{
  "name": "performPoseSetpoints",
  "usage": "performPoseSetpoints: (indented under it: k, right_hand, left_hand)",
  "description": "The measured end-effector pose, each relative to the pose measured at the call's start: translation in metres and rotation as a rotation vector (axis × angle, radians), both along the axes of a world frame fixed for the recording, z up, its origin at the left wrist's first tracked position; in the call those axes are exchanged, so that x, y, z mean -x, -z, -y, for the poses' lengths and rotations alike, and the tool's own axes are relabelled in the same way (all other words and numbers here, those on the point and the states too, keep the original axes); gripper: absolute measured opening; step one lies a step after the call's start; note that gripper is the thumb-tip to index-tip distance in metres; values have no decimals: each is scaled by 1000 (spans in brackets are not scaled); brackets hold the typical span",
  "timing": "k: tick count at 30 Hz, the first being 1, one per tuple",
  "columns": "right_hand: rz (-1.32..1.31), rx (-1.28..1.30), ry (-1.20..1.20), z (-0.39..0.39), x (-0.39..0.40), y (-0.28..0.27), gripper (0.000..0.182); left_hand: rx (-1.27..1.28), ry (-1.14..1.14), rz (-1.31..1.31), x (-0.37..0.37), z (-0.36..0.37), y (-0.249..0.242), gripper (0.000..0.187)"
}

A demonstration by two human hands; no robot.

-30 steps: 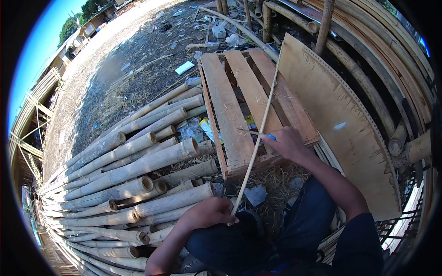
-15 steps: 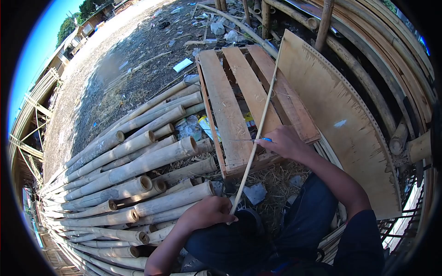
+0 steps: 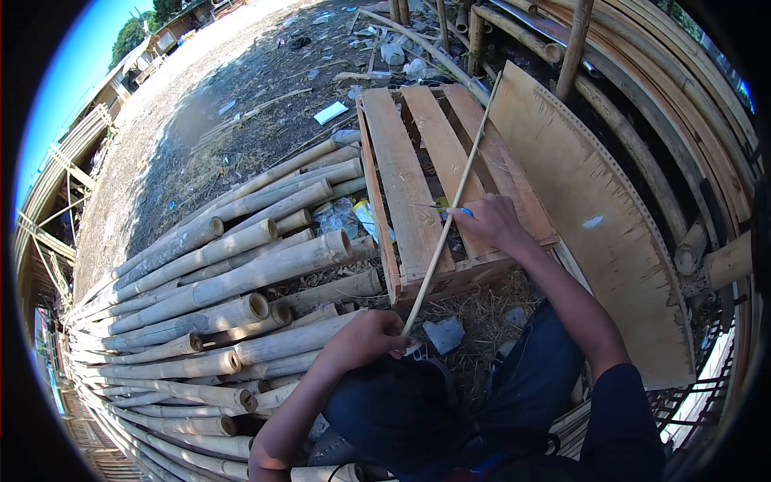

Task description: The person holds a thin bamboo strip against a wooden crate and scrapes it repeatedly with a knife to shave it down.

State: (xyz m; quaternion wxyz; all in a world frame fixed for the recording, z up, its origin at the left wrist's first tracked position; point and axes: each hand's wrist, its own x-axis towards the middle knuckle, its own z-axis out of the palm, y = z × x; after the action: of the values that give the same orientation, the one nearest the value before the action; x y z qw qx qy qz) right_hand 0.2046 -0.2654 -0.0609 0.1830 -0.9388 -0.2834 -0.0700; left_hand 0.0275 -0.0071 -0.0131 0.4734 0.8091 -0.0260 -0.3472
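Observation:
A long, thin bamboo strip (image 3: 460, 189) runs slantwise over a slatted wooden crate (image 3: 395, 177). Its near end is pinched in my left hand (image 3: 368, 339), just above my knee. My right hand (image 3: 491, 222) is closed on a knife (image 3: 461, 211) with a blue handle, and the thin blade points left across the strip. Thin curled shavings lie on the crate's slats. How the fingers of my right hand sit around the handle is partly hidden.
Stacked bamboo poles (image 3: 265, 273) fill the left side, their cut ends towards me. A plywood sheet (image 3: 594, 241) leans at the right, by a bamboo rail (image 3: 618, 128). Grey stone pieces (image 3: 444, 334) and straw lie near my feet. A white piece (image 3: 330, 112) rests beyond the crate.
My right hand and the knife have moved up along the strip, away from me. My left hand has risen slightly, still holding the near end. The view has shifted a little.

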Motion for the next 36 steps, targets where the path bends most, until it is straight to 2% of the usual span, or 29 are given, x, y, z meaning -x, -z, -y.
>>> performPoseSetpoints:
  k: [4, 6, 8, 10, 12, 13, 17, 18, 19, 21, 22, 23, 24, 28, 30, 32, 34, 36]
  right_hand:
    - [-25, 3, -15, -4, 23, 0, 58]
    - [-20, -11, 31, 4, 7, 1, 59]
    - [-12, -19, 89, 24, -16, 10, 60]
    - [124, 3, 288, 41, -40, 14, 61]
    - [57, 60, 306, 41, -38, 9, 62]
    - [-5, 28, 204, 33, -25, 8, 61]
    - [-191, -31, -15, 6, 33, -6, 60]
    - [-197, -32, -17, 8, 31, -4, 60]
    - [-127, -6, 20, 11, 25, -1, 61]
    - [-66, 23, 53, 29, 2, 7, 62]
    - [-43, 16, 170, 45, -22, 13, 62]
    - [-16, 11, 285, 53, -35, 16, 62]
    - [-12, 9, 288, 53, -33, 14, 62]
    - [-147, 14, 131, 26, 7, 6, 62]
    - [-162, -24, -87, 17, 26, 1, 61]
    - [-127, 12, -109, 28, 5, 3, 61]
    - [36, -15, 121, 53, -37, 16, 61]
    - [56, 13, 185, 69, -53, 16, 60]
  left_hand:
    - [55, 108, -21, 4, -12, 20, 17]
    - [209, -30, -148, 10, -13, 21, 19]
    - [198, 39, -174, 9, -8, 11, 20]
    - [182, 113, -179, 6, -3, 0, 20]
    - [30, 127, -70, 7, -3, -4, 19]
    - [189, 11, -122, 10, -7, 6, 20]
    - [164, -47, -158, 5, -8, 14, 26]
    - [73, 51, -66, 5, -6, 4, 27]
    - [-20, 147, 21, 6, -4, -3, 28]
    - [-86, 165, 2, 6, -2, -5, 27]
    - [-155, 190, -1, 6, -1, -6, 27]
    - [-156, 190, -3, 8, -1, -5, 27]
    - [-80, 163, -7, 9, 0, -3, 27]
    - [25, 103, -49, 7, -2, 2, 27]
    - [11, 152, -52, 5, -2, -1, 27]
    - [-6, 201, -61, 6, -1, -4, 27]
    - [-87, 244, -80, 4, 0, -7, 27]
    - [-65, 241, -54, 6, 0, -3, 29]
